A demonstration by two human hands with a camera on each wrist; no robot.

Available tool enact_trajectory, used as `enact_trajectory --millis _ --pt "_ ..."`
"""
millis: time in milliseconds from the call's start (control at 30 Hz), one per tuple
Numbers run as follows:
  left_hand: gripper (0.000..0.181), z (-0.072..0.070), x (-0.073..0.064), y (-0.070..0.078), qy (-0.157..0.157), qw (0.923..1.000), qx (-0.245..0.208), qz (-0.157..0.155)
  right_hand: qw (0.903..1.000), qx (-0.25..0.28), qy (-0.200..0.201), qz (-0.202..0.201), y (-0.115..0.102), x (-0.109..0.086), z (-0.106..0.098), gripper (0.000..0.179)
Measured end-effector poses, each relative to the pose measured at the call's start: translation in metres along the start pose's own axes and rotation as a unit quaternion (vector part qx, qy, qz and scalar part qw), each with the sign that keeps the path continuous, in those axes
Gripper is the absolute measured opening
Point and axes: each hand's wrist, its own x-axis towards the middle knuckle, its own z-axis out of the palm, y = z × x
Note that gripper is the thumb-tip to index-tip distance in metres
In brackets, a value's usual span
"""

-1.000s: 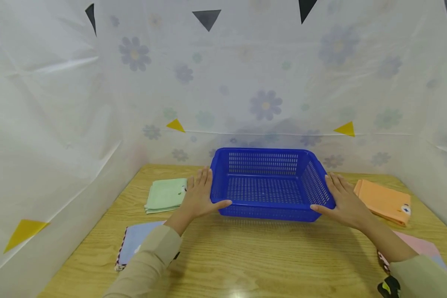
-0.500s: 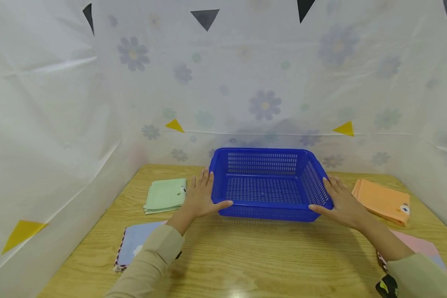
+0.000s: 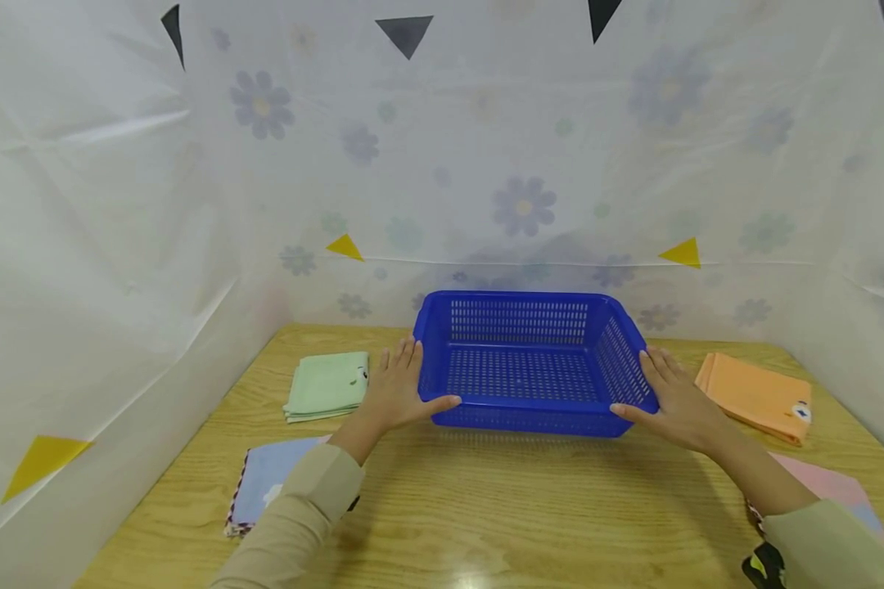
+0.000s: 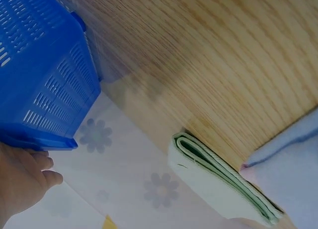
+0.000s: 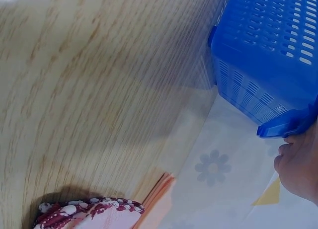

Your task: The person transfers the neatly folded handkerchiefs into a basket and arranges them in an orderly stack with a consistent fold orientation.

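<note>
A blue plastic basket [image 3: 519,417] with slotted walls stands toward the back of the wooden table, and I see nothing inside it. My left hand [image 3: 394,393] holds its left front corner, thumb over the front rim and fingers along the side. At the opposite corner my right hand [image 3: 681,405] holds it the same way. In the left wrist view the left fingers [image 4: 43,162] lie against the rim's outer edge, partly hidden by the basket. The right wrist view likewise shows the right fingers [image 5: 288,149] at the rim, their tips mostly hidden.
Left of the basket lies a folded green cloth [image 3: 327,384], with a folded blue cloth [image 3: 276,470] nearer, partly behind the left sleeve. On the right are a folded orange cloth [image 3: 755,397] and a pink cloth [image 3: 825,483]. A flowered white sheet [image 3: 442,147] hangs behind the table [image 3: 486,507].
Both hands and the basket keep almost the same place. The left fingertips sit slightly lower along the basket's side; the whole view has shifted a little.
</note>
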Motion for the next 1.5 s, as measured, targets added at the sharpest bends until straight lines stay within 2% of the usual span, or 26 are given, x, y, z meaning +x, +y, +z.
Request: enact_trajectory --millis 700,1500 --pt "0.142 0.0004 -0.0009 0.0008 -0.001 0.9999 -0.014 -0.001 0.9999 -0.012 0.002 0.005 -0.0005 -0.0004 0.0011 0.099" --pt "0.137 0.0018 -0.0036 0.0012 0.014 0.9998 -0.013 0.004 0.9998 -0.016 0.01 0.008 -0.0026 -0.0027 0.0022 0.099"
